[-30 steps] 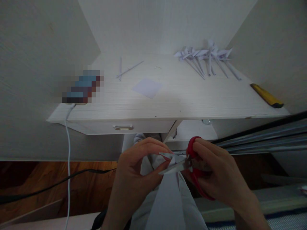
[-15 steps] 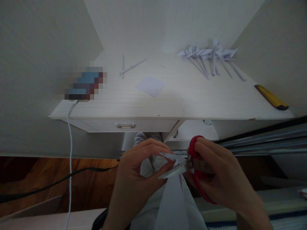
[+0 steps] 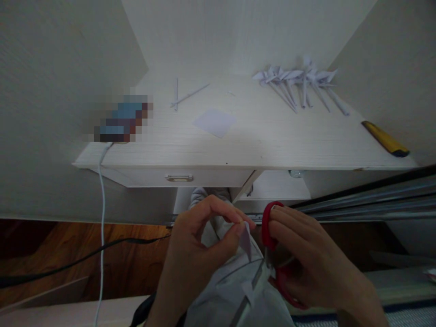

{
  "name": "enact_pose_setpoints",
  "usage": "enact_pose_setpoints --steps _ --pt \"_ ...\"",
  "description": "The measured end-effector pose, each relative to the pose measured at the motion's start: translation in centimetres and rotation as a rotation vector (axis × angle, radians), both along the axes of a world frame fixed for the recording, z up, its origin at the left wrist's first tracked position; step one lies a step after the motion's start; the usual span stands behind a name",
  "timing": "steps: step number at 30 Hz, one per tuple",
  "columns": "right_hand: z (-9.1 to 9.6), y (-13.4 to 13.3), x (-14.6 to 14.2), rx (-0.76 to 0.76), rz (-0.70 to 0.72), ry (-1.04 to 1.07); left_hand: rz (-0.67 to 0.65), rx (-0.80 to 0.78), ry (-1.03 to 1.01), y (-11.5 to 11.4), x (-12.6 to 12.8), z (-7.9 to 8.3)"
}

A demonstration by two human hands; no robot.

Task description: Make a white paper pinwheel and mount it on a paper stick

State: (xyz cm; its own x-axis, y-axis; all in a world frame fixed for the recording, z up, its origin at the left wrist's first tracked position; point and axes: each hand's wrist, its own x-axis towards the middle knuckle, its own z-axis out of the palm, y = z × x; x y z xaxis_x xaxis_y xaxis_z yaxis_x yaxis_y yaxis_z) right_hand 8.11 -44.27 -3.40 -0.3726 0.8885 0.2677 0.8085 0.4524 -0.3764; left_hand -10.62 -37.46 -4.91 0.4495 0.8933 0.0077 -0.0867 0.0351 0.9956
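Note:
My left hand (image 3: 207, 236) pinches a small folded piece of white paper (image 3: 245, 243) between thumb and fingertips, above my lap. Red-handled scissors (image 3: 269, 227) are in my right hand (image 3: 306, 254), fingers through the loops, blades pointing down and left just below the paper. Under the blades, a loose pale scrap of paper (image 3: 248, 291) shows over my trousers; its lower part is hard to make out.
On the white desk (image 3: 163, 152) lie a paper square (image 3: 215, 122), two thin paper sticks (image 3: 189, 95), several paper pinwheels (image 3: 299, 77) and a yellow-black tool (image 3: 384, 138). A blurred-out device (image 3: 122, 120) with a white cable (image 3: 102, 218) rests at left.
The scissors have moved down and away from the paper in my left hand. The long paper piece that hung below is now apart from it and lower down.

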Motion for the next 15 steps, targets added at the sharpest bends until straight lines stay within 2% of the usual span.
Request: enact_pose_setpoints --steps 4,8,11,15 --pt "-0.2 -0.6 0.6 0.027 -0.02 0.024 -0.011 0.016 -0.044 0.0 0.0 -0.1" --pt "-0.2 -1.3 1.9 0.038 -0.165 0.105 -0.009 0.015 -0.001 -0.2 0.0 0.2" --pt "0.0 -0.8 2.3 -0.012 -0.275 0.199 -0.031 0.018 0.028 -0.3 -0.1 0.5" --pt "0.3 0.5 1.4 -0.03 -0.328 0.137 -0.072 0.033 -0.015 -0.5 -0.3 0.6"
